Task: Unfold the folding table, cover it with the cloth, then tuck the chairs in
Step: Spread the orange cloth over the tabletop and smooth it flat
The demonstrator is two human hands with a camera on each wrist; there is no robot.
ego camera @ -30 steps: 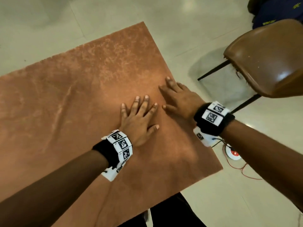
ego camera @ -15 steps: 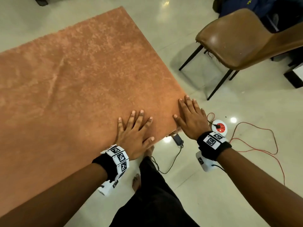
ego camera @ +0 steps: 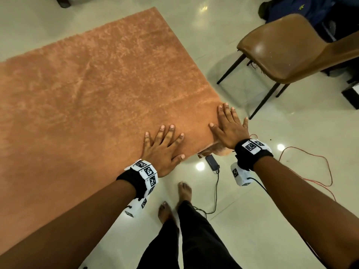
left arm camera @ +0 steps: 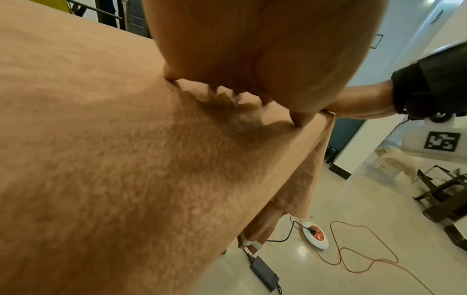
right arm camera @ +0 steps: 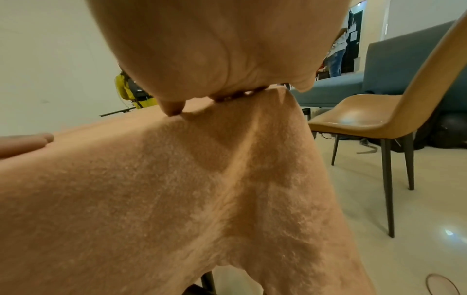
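Note:
An orange-brown fuzzy cloth (ego camera: 93,90) lies spread over the whole table top, and its corner hangs down at the near right (left arm camera: 298,183) (right arm camera: 265,199). My left hand (ego camera: 163,146) lies flat with spread fingers on the cloth near the front edge. My right hand (ego camera: 227,127) presses flat on the cloth at the table's near right corner, little finger past the edge. A brown chair (ego camera: 287,49) (right arm camera: 366,117) stands on the floor to the right, apart from the table. The table itself is hidden under the cloth.
On the tiled floor by the corner lie a black power adapter (ego camera: 212,162) (left arm camera: 262,271), a round white and red socket reel (left arm camera: 316,235) and an orange cable (ego camera: 310,166). My bare feet (ego camera: 184,193) stand at the front edge. A blue sofa (right arm camera: 394,65) stands behind the chair.
Both hands slid flat over the cloth toward the table's near right corner. The view swung so the chair, floor cables and my feet show.

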